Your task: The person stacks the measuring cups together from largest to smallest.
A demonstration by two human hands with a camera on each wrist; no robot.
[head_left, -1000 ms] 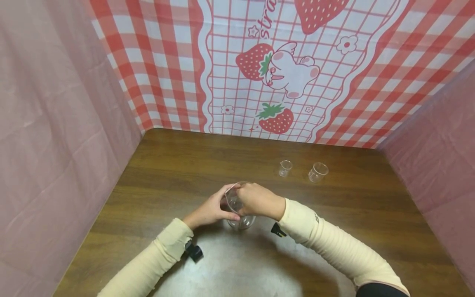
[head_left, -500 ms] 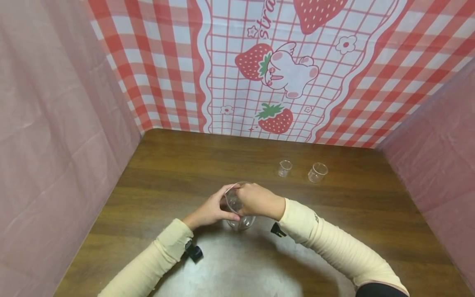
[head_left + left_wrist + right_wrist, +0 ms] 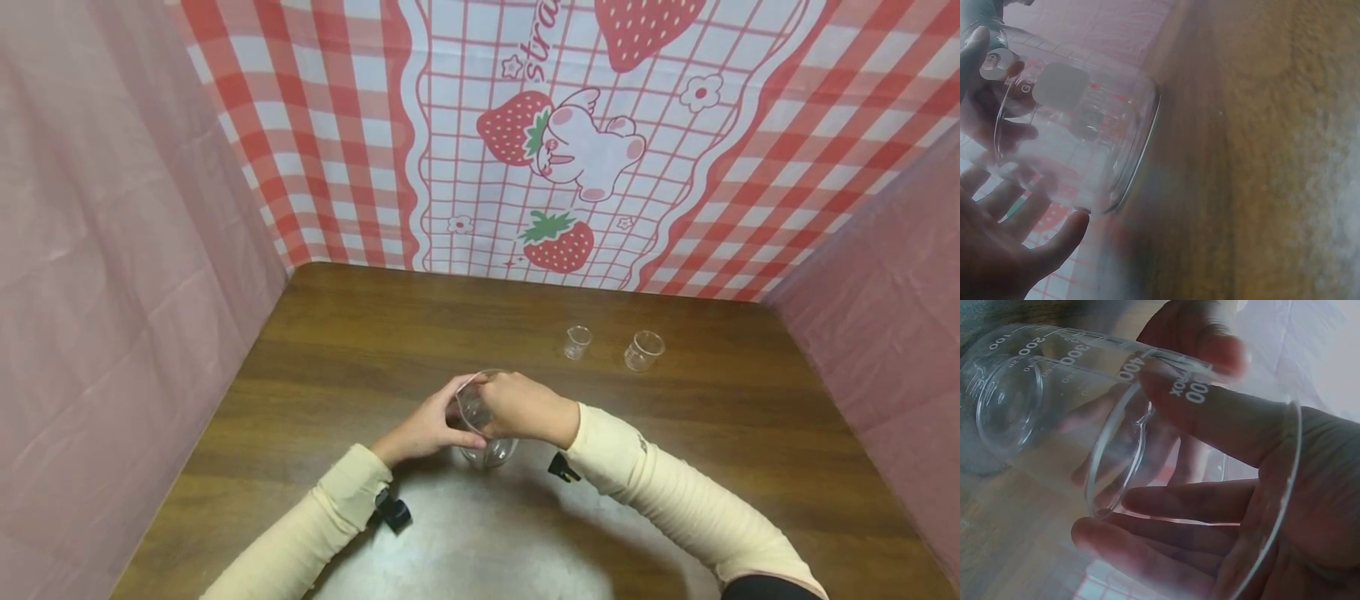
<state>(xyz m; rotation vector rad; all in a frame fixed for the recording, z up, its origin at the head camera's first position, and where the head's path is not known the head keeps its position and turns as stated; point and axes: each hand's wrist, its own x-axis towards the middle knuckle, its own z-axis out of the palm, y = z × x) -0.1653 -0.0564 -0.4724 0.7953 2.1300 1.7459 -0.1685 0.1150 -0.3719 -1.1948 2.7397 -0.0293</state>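
My left hand (image 3: pixel 429 429) holds a large clear glass beaker (image 3: pixel 487 454) low over the middle of the table, thumb on the near side and fingers on the far side. The right hand (image 3: pixel 528 408) reaches into its mouth. In the right wrist view, a smaller beaker (image 3: pixel 1089 478) sits inside the large beaker (image 3: pixel 1196 394), and the right thumb and fingers are at its rim, pinching it. Through the glass, the left wrist view also shows the inner beaker (image 3: pixel 999 134). Whether the large beaker's base touches the table is hard to tell.
Two small glass beakers stand farther back on the wooden table (image 3: pixel 360 325): a tiny beaker (image 3: pixel 577 342) and a slightly bigger beaker (image 3: pixel 643 351) to its right. Pink curtains (image 3: pixel 135 250) flank both sides, with a strawberry-print cloth (image 3: pixel 465 183) behind the table.
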